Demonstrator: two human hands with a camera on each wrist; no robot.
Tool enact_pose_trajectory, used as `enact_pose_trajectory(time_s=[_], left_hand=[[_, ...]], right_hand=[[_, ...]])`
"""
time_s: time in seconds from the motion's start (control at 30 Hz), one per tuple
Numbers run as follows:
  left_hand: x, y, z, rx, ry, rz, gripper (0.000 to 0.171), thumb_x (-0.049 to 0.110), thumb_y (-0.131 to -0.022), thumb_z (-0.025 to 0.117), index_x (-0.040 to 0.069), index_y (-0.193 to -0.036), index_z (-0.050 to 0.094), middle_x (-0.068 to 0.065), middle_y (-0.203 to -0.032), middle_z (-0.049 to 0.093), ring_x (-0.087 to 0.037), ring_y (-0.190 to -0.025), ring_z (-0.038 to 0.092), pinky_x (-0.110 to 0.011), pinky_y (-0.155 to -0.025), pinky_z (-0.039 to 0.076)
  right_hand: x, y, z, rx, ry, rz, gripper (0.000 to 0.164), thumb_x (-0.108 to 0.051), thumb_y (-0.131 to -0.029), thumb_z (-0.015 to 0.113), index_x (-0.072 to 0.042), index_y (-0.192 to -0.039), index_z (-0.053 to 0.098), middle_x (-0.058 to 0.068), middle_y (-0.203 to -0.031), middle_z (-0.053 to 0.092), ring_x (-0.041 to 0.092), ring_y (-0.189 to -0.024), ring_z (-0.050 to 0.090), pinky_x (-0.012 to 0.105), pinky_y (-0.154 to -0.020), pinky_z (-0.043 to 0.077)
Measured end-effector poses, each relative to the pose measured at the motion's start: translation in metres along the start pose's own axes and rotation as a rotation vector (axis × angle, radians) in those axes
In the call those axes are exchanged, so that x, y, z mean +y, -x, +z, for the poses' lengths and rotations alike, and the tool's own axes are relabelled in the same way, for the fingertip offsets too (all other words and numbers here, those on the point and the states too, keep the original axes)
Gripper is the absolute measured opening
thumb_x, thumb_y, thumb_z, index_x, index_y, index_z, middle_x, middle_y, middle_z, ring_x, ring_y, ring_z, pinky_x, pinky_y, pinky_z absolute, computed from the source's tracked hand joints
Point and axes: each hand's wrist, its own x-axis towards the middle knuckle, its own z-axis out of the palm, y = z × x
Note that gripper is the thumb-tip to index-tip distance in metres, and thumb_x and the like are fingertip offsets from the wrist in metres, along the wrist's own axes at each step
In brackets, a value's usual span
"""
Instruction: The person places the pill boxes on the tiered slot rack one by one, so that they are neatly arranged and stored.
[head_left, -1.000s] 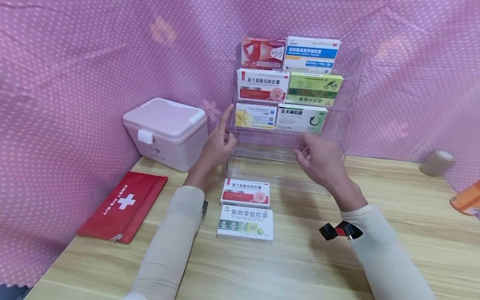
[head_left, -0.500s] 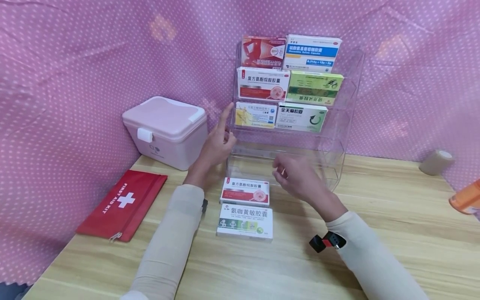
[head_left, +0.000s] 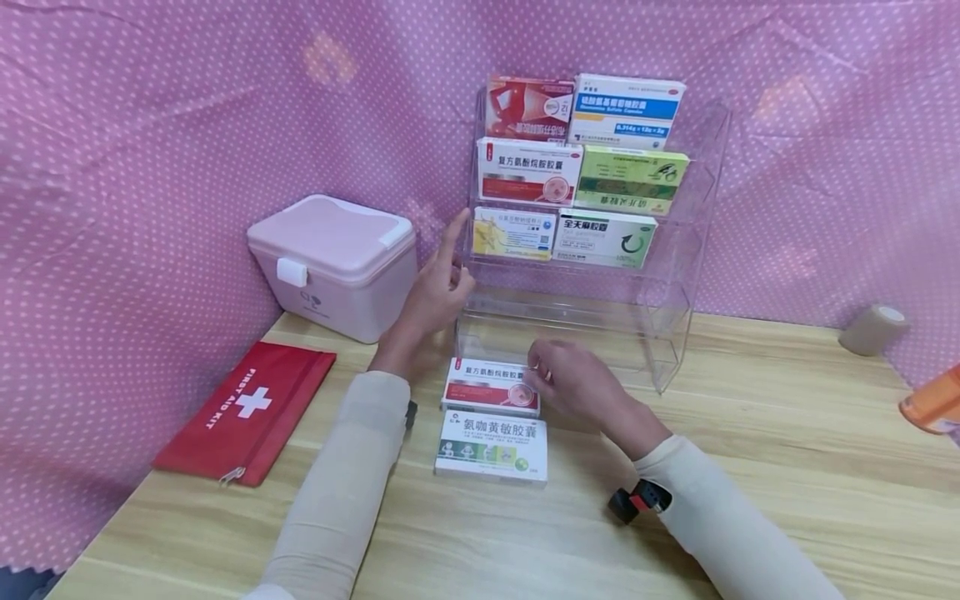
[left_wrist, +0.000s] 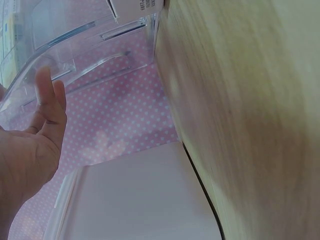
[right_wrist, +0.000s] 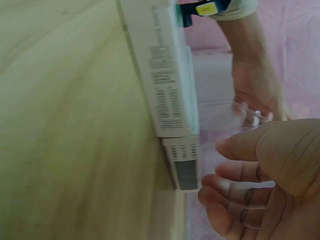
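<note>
My left hand is at the left side of a clear acrylic rack, its index finger stretched up along the side edge. In the left wrist view the other fingers bend loosely beside the clear plastic. My right hand hovers at the right end of a white-and-red medicine box lying on the table. Its fingers are loosely curled, with thumb and fingertips apart and nothing between them. A white-and-green medicine box lies just in front of the red one.
The rack's upper tiers hold several medicine boxes, among them a green one and a red one. Left stand a pink lidded case and a red first aid pouch. Right are a bandage roll and an orange container.
My right hand has moved left and down, from the rack's lower right front to the white-and-red box on the table. The left hand has stayed at the rack's side.
</note>
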Motion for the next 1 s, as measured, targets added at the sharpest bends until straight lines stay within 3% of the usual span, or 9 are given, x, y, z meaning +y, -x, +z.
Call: enact_pose_trajectory(time_s=[0.4, 0.7, 1.0], left_hand=[[-0.0009, 0.0026, -0.0007, -0.001, 0.014, -0.017, 0.094, 0.012, -0.1, 0.053, 0.057, -0.169, 0.007, -0.013, -0.121, 0.058, -0.022, -0.089, 0.058, -0.038, -0.075, 0.053], [-0.0003, 0.0021, -0.0023, 0.0, 0.011, -0.009, 0.094, 0.012, -0.1, 0.053, 0.055, -0.17, 0.006, -0.017, -0.125, 0.059, -0.023, -0.089, 0.057, -0.039, -0.076, 0.052], [-0.0012, 0.0011, -0.0003, -0.003, 0.021, -0.002, 0.094, 0.011, -0.1, 0.053, 0.053, -0.17, 0.006, -0.015, -0.122, 0.059, -0.023, -0.09, 0.058, -0.039, -0.077, 0.054]], right_hand=[[-0.0015, 0.0019, 0.0023, -0.072, -0.025, 0.11, 0.027, -0.03, -0.092, 0.085, -0.01, -0.102, 0.071, 0.009, -0.099, 0.075, 0.022, -0.084, 0.069, 0.04, -0.077, 0.06], [-0.002, 0.0013, -0.0022, -0.21, -0.065, 0.211, 0.028, -0.032, -0.097, 0.08, -0.012, -0.108, 0.064, 0.004, -0.088, 0.071, 0.017, -0.073, 0.06, 0.029, -0.064, 0.047], [0.0012, 0.0042, -0.0048, -0.26, -0.113, 0.236, 0.031, -0.029, -0.099, 0.078, -0.012, -0.118, 0.061, 0.004, -0.089, 0.07, 0.017, -0.075, 0.058, 0.028, -0.065, 0.045]])
